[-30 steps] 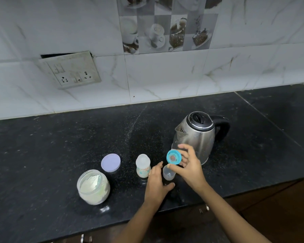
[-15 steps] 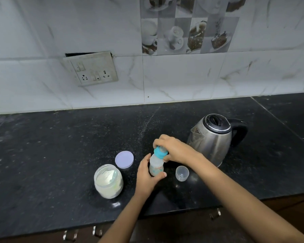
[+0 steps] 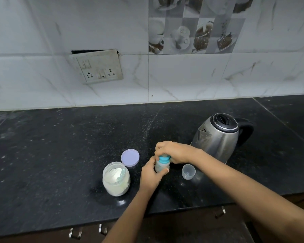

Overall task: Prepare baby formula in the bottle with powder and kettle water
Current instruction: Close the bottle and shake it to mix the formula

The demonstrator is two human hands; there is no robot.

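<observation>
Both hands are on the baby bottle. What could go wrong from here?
1. The right hand grips the teal collar while the left hand holds the small bottle; a cross-threaded collar could leak.
2. The open powder jar stands beside the left forearm; a nudge might tip it.
3. The kettle sits close behind the right wrist, possibly hot.

Left hand (image 3: 152, 176), right hand (image 3: 175, 152), both curled.

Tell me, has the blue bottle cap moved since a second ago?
Yes. The blue cap went left, away from the kettle, and now sits on top of the baby bottle, gripped by the right hand.
</observation>
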